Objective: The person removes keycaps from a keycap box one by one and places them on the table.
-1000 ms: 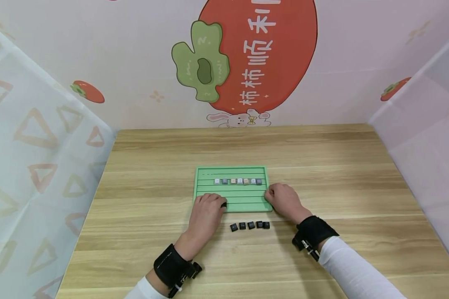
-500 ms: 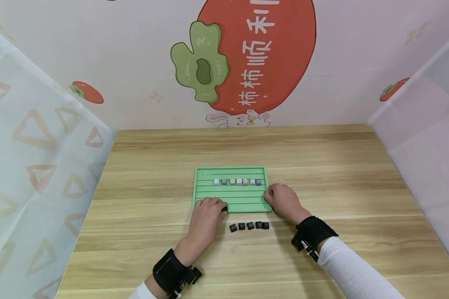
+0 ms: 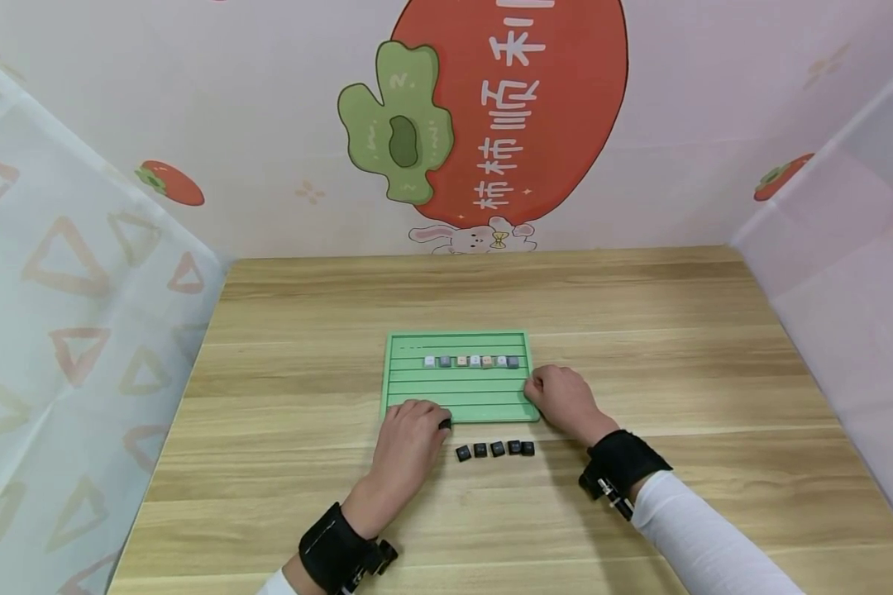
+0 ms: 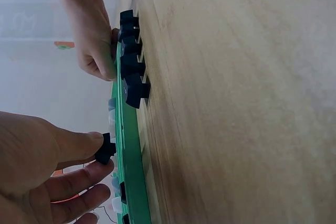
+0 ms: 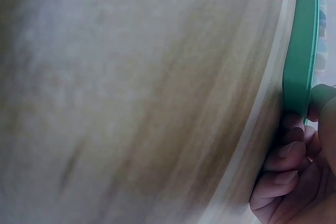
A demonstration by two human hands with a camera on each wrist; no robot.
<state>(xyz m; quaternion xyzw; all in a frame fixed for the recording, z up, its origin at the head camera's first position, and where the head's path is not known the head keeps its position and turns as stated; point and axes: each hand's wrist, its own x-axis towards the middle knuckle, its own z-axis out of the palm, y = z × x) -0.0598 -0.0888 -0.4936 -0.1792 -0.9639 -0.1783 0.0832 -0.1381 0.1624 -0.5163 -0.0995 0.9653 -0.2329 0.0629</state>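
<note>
My left hand [image 3: 409, 442] pinches a black keycap [image 4: 106, 149] between thumb and index finger, above the near edge of a green grooved board [image 3: 491, 395]. The left wrist view shows the keycap's narrow underside facing the board. My right hand [image 3: 565, 401] grips the board's right edge, thumb [image 5: 323, 98] on top and curled fingers beside and below it. A row of several white, grey and beige keycaps [image 3: 475, 362] sits on an upper groove. Two more black pieces [image 4: 123, 192] show at the board's near side in the left wrist view; my left hand hides them in the head view.
Several loose black keycaps [image 3: 497, 449] lie in a row on the wooden table [image 3: 640, 322], just in front of the board. A printed wall [image 3: 268, 132] stands behind the table, and white sheets [image 3: 82, 330] hang at both sides.
My left hand has drawn back slightly towards me with the black keycap still pinched, from over the board to its near edge. My right hand stays on the board's edge.
</note>
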